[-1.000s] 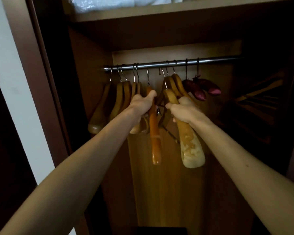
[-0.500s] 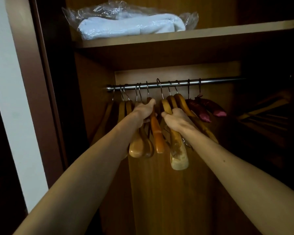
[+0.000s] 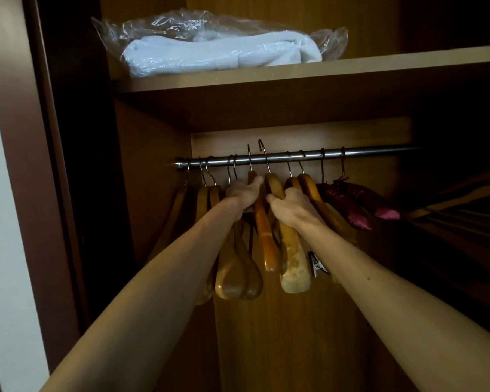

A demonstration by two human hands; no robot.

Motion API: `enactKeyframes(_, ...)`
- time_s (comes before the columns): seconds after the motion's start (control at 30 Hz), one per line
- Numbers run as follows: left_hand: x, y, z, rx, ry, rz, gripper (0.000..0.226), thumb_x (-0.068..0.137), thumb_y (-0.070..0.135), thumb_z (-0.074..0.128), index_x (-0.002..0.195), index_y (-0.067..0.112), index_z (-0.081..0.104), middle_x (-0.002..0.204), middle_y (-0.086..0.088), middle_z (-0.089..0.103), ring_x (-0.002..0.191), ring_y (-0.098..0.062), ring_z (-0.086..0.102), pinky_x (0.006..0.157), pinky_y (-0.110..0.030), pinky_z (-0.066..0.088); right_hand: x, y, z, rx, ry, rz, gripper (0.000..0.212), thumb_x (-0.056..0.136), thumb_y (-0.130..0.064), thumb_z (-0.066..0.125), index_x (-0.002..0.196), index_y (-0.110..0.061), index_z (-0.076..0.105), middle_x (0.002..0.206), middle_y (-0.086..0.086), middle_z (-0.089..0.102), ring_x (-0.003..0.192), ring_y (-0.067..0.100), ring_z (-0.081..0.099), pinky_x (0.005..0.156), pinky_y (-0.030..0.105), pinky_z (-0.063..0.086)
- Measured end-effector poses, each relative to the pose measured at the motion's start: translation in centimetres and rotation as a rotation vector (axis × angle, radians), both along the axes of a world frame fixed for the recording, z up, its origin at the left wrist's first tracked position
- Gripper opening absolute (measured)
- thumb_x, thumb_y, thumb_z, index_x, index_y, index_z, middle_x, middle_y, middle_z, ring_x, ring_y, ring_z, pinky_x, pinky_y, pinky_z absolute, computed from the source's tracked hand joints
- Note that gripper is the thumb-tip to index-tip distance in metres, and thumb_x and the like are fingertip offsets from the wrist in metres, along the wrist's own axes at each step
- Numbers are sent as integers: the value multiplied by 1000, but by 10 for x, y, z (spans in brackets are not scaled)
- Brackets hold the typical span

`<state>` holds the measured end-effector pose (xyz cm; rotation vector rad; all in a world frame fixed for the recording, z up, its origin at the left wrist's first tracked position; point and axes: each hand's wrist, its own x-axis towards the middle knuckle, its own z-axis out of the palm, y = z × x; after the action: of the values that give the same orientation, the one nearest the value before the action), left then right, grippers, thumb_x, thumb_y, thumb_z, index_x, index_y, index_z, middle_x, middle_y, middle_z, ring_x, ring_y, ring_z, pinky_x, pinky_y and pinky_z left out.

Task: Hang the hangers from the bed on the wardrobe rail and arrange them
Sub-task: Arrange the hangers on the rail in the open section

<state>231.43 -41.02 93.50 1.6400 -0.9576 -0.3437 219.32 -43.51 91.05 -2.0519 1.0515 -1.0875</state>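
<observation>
A steel wardrobe rail (image 3: 365, 153) runs across the cupboard with several wooden hangers (image 3: 232, 273) hooked on it. My left hand (image 3: 242, 195) grips an orange wooden hanger (image 3: 265, 236) near its neck. My right hand (image 3: 290, 206) grips a pale, worn wooden hanger (image 3: 293, 267). The hooks of both held hangers stick up above the rail. To the right of them hang two more wooden hangers and two purple padded hangers (image 3: 357, 210).
A wooden shelf (image 3: 379, 66) above the rail carries folded white bedding in a clear plastic bag (image 3: 218, 49). The wardrobe's left frame (image 3: 26, 179) stands close on the left. More hangers lie in the dark at the far right (image 3: 461, 205). The rail's right part is bare.
Both hands have lifted their hangers, so the two hooks now rise above the rail. The view has tilted up, showing the shelf and the bagged bedding.
</observation>
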Motion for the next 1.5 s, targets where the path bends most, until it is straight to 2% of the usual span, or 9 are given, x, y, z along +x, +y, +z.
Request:
enactKeyframes(0.13, 6, -7, -4, 11, -31, 9, 46, 96, 54, 53, 119, 14, 53, 114, -8, 61, 105, -24, 61, 91, -41, 55, 8, -9, -5, 8, -13, -5, 21, 104, -37, 50, 100, -17, 53, 83, -3, 52, 69, 8, 48, 53, 25, 32)
enactKeyframes(0.3, 9, -14, -11, 36, -104, -3, 37, 97, 51, 53, 101, 14, 57, 109, -8, 61, 105, -25, 60, 97, -43, 53, 19, -20, -19, 76, -20, -5, 22, 103, -37, 51, 107, -16, 57, 95, 2, 60, 80, 14, 57, 70, 32, 44)
enactKeyframes(0.43, 7, -14, -14, 75, -201, 1, 37, 101, 45, 48, 75, 18, 50, 85, -3, 57, 79, -17, 56, 73, -29, 47, 22, -22, -24, 72, -19, 2, 23, 103, -36, 52, 106, -15, 59, 100, 5, 62, 93, 23, 62, 75, 32, 46)
enactKeyframes(0.73, 11, -9, -23, 77, -359, 74, 44, 100, 49, 48, 76, 13, 56, 76, -5, 56, 78, -21, 57, 67, -29, 42, 17, -16, -28, 14, 42, -26, 30, 101, -45, 52, 90, -17, 56, 101, 7, 63, 105, 30, 63, 87, 39, 52)
enactKeyframes(0.87, 9, 0, -25, 121, -470, 133, 41, 99, 47, 53, 78, 13, 62, 95, -12, 70, 89, -25, 68, 84, -38, 56, 5, 0, -25, -168, 187, -92, 43, 100, -48, 52, 116, -9, 60, 107, 10, 65, 105, 32, 64, 73, 33, 48)
enactKeyframes(0.97, 3, 15, -21, 197, -562, 181, 29, 97, 38, 59, 88, 12, 67, 88, -6, 69, 82, -20, 68, 76, -34, 58, -18, 13, -22, -362, 223, -151, 35, 100, -43, 55, 117, -13, 61, 91, 2, 64, 88, 23, 67, 64, 31, 46)
enactKeyframes(1.17, -43, 42, -19, 25, -857, 288, 12, 95, 20, 60, 87, 12, 65, 79, 0, 62, 66, -12, 62, 61, -27, 55, -66, 18, -21, -563, 116, -216, 33, 97, -26, 63, 127, -11, 62, 115, 9, 70, 104, 27, 69, 85, 36, 57)
enactKeyframes(1.3, -80, 27, -10, -13, -666, 99, 7, 96, 20, 60, 94, 15, 63, 84, 0, 63, 70, -11, 62, 61, -25, 56, -77, 20, -29, -478, 254, -205, 33, 91, -22, 70, 120, -8, 61, 103, 10, 66, 92, 30, 69, 74, 38, 58)
enactKeyframes(1.5, -102, -7, -9, 155, -480, 72, 21, 98, 31, 60, 86, 13, 60, 76, 0, 59, 57, -9, 53, 47, -19, 37, -82, 28, -43, -367, 413, -220, 57, 83, -35, 76, 128, -6, 57, 133, 17, 55, 124, 36, 55, 101, 44, 51)
